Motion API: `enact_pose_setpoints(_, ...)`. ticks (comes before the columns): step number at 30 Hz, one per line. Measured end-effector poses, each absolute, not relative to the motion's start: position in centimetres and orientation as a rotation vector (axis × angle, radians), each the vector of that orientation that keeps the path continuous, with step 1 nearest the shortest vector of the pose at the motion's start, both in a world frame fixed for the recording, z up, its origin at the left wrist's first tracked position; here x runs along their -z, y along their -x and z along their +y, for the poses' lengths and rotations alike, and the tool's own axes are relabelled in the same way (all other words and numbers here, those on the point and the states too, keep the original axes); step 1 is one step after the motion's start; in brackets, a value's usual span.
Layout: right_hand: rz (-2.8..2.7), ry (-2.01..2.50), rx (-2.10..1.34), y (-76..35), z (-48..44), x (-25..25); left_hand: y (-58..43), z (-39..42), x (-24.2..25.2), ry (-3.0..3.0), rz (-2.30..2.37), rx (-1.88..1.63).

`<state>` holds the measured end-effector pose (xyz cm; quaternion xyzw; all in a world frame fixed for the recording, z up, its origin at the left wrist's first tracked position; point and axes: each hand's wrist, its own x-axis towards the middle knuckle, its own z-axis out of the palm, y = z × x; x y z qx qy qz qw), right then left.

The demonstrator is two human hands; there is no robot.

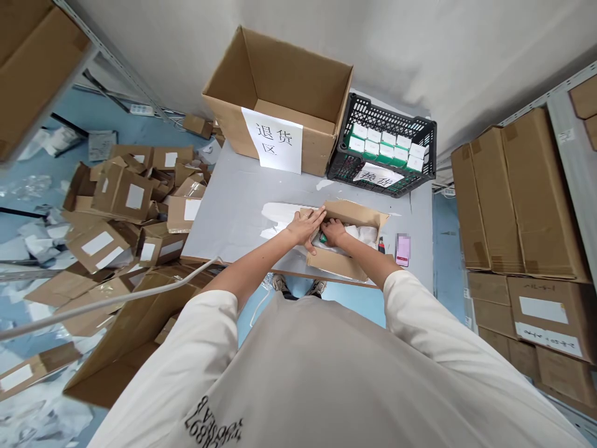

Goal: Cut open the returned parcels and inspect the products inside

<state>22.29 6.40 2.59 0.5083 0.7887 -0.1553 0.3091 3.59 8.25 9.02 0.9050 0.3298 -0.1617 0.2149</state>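
Note:
A small open cardboard box lies on the table with its flaps spread. My left hand grips its left side, fingers stretched over the flap and thumb lower down. Inside the box is my right hand, fingers curled downward at the left end. A bit of something green shows by those fingertips; what they hold is mostly hidden. White, crumpled-looking packing fills the right part of the box.
A large open carton with a paper sign stands at the back, beside a black crate of green-and-white boxes. A phone and a red-black tool lie right. Cartons heap the floor left; a pale cable crosses there.

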Motion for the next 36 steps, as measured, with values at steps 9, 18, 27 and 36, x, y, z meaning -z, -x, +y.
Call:
enact_pose_setpoints(9, 2.219, -1.414, 0.443, -24.4, 5.0, -6.1, -3.8, 8.6, -8.9, -2.497, 0.925, 0.477)
enact_pose_setpoints(18, 2.406, -1.647, 0.350, -28.2, 2.4, -12.1, -3.9, 9.0, -8.8, -2.477, 0.924, 0.525)
enact_pose_setpoints(27, 2.562, -1.984, 0.288, -30.6, 2.2, -18.1, -3.9, 9.1, -8.8, -2.505, 0.960, 0.565)
enact_pose_setpoints(36, 2.531, -2.509, -0.132, -42.3, 0.8, -25.1, -3.5, 9.1, -10.5, -2.520, 0.939, 0.562)
